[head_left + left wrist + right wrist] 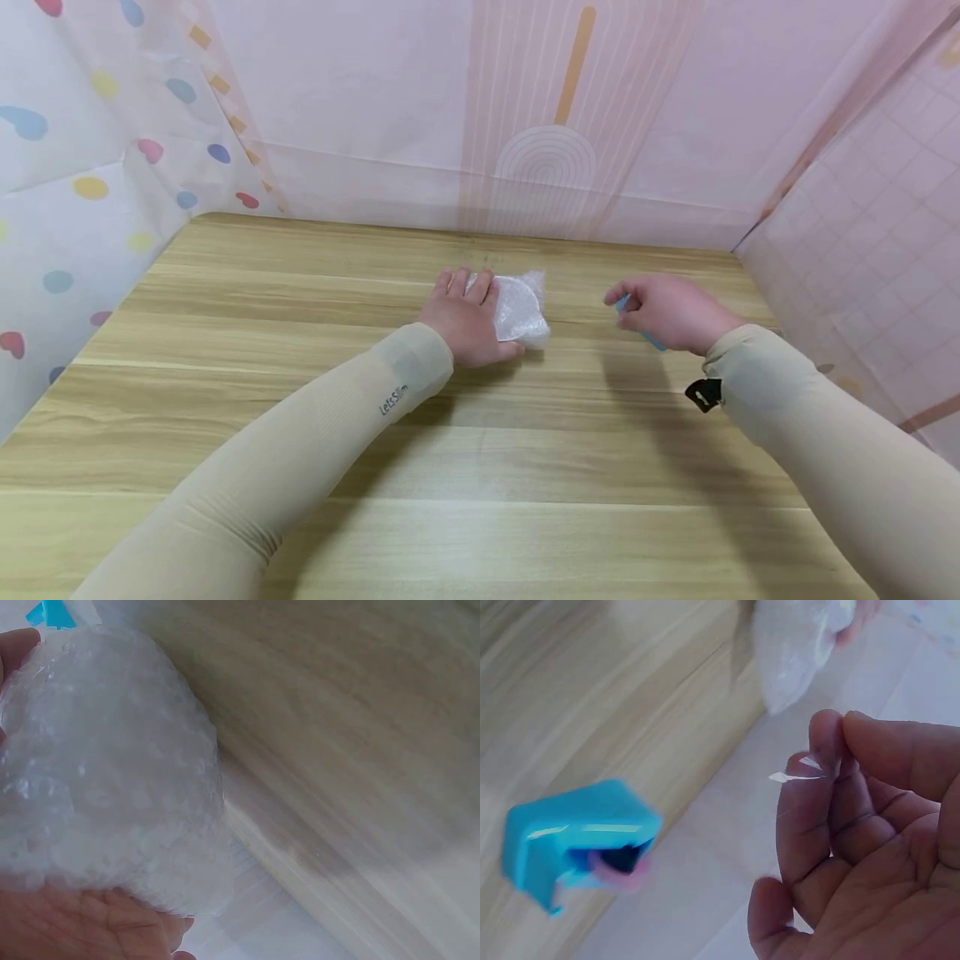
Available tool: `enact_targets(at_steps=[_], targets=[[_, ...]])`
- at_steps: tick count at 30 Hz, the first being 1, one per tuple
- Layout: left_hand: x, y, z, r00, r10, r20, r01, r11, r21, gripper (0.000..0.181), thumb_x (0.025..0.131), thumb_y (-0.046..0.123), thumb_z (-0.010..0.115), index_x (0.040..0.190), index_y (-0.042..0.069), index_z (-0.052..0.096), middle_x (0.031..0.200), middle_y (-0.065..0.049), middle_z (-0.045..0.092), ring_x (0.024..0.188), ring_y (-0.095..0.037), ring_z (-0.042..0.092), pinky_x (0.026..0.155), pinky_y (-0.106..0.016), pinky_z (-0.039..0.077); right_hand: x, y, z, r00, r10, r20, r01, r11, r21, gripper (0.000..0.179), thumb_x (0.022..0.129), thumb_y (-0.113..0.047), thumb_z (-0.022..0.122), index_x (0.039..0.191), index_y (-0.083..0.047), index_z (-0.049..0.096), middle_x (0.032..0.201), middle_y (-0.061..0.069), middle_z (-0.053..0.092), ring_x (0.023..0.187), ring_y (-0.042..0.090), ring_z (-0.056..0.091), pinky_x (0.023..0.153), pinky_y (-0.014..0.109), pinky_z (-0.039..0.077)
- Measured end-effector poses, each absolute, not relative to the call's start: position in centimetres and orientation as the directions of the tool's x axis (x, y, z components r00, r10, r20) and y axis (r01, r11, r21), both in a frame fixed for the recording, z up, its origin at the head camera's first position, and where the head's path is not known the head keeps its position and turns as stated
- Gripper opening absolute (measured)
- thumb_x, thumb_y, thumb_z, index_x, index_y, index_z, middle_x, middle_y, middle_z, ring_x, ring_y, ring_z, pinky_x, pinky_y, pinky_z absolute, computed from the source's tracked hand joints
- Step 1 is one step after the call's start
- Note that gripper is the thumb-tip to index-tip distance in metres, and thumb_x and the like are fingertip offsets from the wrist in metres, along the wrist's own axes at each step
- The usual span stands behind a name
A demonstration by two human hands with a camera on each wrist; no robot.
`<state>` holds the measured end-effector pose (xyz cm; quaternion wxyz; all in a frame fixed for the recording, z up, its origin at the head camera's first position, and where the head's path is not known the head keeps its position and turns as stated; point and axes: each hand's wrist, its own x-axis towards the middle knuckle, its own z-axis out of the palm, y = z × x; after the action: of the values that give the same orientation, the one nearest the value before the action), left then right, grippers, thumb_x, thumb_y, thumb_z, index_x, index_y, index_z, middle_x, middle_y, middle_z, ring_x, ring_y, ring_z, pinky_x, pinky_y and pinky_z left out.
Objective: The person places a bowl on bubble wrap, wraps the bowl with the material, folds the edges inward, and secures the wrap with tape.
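Observation:
A packet in clear bubble wrap (519,310), with a pale rounded shape inside, lies toward the far side of the table. My left hand (467,329) rests over its left part, fingers spread and thumb along the near edge. Close up in the left wrist view, the bubble wrap (120,757) hides much of that hand. To the right, my right hand (675,312) is raised above the table. Its thumb and index finger pinch a small strip of clear tape (799,778). Below it sits a blue tape dispenser (585,814), mostly covered by the hand in the head view.
The wood-grain table (480,467) reaches back to a pink patterned curtain (360,100). A dotted sheet (82,150) hangs at the left, a pale checked one (885,208) at the right. A black strap (703,394) sticks out from the right wrist.

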<state>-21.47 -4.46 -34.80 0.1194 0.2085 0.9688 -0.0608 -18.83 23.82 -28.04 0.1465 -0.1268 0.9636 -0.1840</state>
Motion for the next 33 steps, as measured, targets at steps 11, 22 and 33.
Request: enact_targets(at_steps=[11,22,33], targets=[[-21.4,-4.3,-34.6,-0.884,0.390,-0.259,0.421,0.904,-0.073,0.112,0.094,0.085,0.036,0.170,0.008,0.009,0.180,-0.009,0.004,0.165,-0.038,0.003,0.135,-0.055,0.001,-19.9,20.5,-27.7,-0.921,-0.350,-0.173,-0.258,0.879,-0.401,0.017,0.102,-0.015,0.063,0.111,-0.010,0.077,0.110,0.006,0.078,0.099,0.023,0.067,0.095,0.046,0.053],[-21.4,-4.2,-34.8,-0.888,0.386,-0.248,0.413,0.908,-0.065,0.113,0.093,0.086,0.037,0.170,0.009,0.009,0.180,-0.008,0.005,0.165,-0.037,0.004,0.135,-0.054,0.002,-21.4,18.0,-27.6,-0.921,-0.343,-0.185,-0.218,0.847,-0.485,0.019,0.102,-0.017,0.061,0.110,-0.014,0.078,0.110,0.003,0.076,0.095,0.022,0.060,0.087,0.038,0.050],[-21.5,-4.0,-34.8,-0.886,0.398,-0.237,0.422,0.905,-0.055,0.112,0.093,0.085,0.039,0.170,0.008,0.011,0.179,-0.008,0.008,0.165,-0.038,0.006,0.135,-0.055,0.002,-22.8,15.9,-28.5,-0.900,-0.376,-0.222,-0.186,0.790,-0.584,0.028,0.101,-0.011,0.064,0.127,-0.007,0.072,0.109,0.009,0.075,0.099,0.024,0.067,0.080,0.032,0.053]])
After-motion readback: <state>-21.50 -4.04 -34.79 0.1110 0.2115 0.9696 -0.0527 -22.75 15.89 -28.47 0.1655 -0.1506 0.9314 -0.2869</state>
